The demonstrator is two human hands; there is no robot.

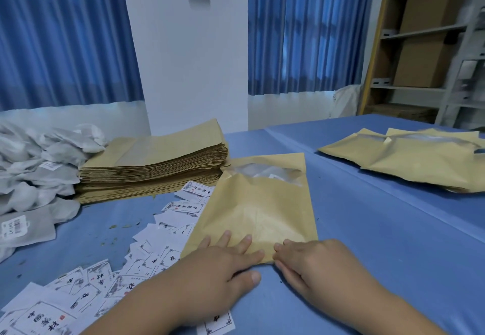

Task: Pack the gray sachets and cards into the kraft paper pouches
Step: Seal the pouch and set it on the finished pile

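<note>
Both hands (223, 264) on sachet-filled pouch (257, 203)

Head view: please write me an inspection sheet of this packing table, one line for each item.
Surface: table covered with a blue cloth.
Job's things: one pouch under both hands; stack of empty pouches behind it on the left; gray sachets heaped at far left; cards scattered at near left; filled pouches at far right.
Clutter: small green crumbs on the cloth.
Hands: left hand presses flat on the pouch; right hand rests its fingers on its near edge.
Cables: nothing seen.
Surroundings: blue curtains, white wall, shelf with cardboard boxes.
</note>
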